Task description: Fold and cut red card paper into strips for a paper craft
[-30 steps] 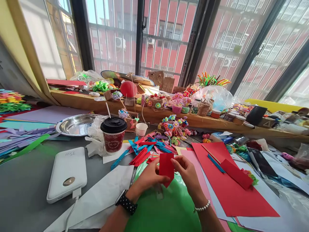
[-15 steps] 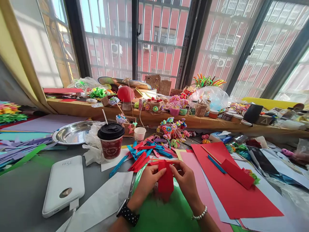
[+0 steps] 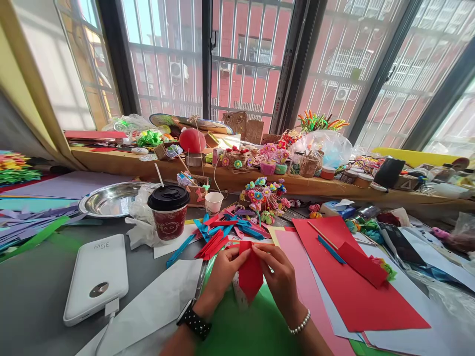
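Note:
A folded piece of red paper with a pointed lower end is pinched at its top by both hands. My left hand, with a dotted watch band on the wrist, grips its left side, thumb on the front. My right hand, with a beaded bracelet at the wrist, has its fingertips closed on the upper right edge. Just beyond the hands lies a heap of folded red and blue paper strips. Under the hands is a green surface.
To the left are a lidded cup, a white power bank with a cable, and a metal tray. A large red sheet lies on the right. Yarn flowers and a paper cup stand toward the crowded window ledge.
The red paper's lower end now shows as a sharp point instead of a blunt end. My right fingers have closed in nearer the paper's top, and the whole view has shifted slightly.

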A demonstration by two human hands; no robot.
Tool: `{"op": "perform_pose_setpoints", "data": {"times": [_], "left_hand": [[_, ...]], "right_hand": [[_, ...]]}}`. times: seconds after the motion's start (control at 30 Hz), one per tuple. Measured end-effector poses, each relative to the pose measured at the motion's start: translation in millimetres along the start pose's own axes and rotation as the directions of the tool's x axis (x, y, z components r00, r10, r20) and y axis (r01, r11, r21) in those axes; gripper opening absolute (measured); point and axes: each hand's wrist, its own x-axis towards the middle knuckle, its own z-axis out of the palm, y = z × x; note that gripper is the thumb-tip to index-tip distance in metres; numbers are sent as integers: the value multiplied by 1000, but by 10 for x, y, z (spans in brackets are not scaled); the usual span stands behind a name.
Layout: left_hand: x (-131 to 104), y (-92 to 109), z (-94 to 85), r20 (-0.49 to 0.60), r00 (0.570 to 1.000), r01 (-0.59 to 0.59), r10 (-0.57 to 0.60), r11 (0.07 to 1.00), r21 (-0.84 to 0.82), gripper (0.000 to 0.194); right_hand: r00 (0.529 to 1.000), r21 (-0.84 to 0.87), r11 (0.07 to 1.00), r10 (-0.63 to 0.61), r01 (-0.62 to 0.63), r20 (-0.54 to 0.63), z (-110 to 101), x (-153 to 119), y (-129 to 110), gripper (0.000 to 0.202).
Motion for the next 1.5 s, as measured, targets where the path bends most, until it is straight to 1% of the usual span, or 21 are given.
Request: {"op": "perform_pose_setpoints", "data": {"times": [0.07,0.13,0.23,0.33,0.4,0.57,0.7,0.77,0.8,0.9,0.97,1.03,1.1,1.27,1.43,1.5], "left_hand": [[9,-4,-4,-27,999,-36,37,999,38,34],[14,-3,-9,-37,997,-61,64,996,66,37],[6,19,-13,-9,998,-62,63,997,37,33],[-12,51,-11,26,999,-43,44,998,-37,29],[-19,63,-9,30,999,-28,30,998,-62,29],[-14,59,-16,19,1000,-15,16,998,-61,29],[-17,63,-21,52,999,-6,10,996,-86,26],[-20,63,-21,64,998,-5,10,997,-78,26],[-21,61,-20,71,997,-5,10,998,-68,27],[-14,45,-20,109,994,-3,6,999,-32,28],[-7,32,-21,134,991,3,-3,1000,1,27],[-1,24,-20,157,987,14,-20,999,37,25],[1,19,-16,172,984,28,-38,998,60,23],[-4,19,-6,176,983,35,-43,998,47,20],[-14,25,-8,181,981,59,-68,997,58,21],[-15,25,-10,185,981,46,-56,997,57,21]], "right_hand": [[1000,-13,1000,-20,19,-2,1,4,0,32],[1000,-16,1000,-12,12,0,1,9,-6,34],[1000,17,1000,20,-21,13,-4,18,-20,36],[995,96,991,87,-90,38,-14,33,-40,35],[988,150,977,142,-149,54,-21,44,-56,34],[971,253,939,216,-234,99,-23,64,-95,29],[951,365,878,280,-310,132,-39,81,-118,21],[928,426,825,342,-372,148,-55,91,-122,19],[909,448,792,387,-414,157,-62,96,-119,19],[834,466,699,517,-542,193,-77,106,-92,24],[796,456,661,561,-596,227,-78,105,-62,28],[776,439,647,581,-623,245,-74,100,-32,30],[766,428,641,591,-637,253,-71,94,-10,30],[742,435,607,602,-665,294,-77,88,18,27],[760,396,650,582,-649,289,-90,88,32,27],[762,380,661,576,-647,295,-92,89,31,27]]}}
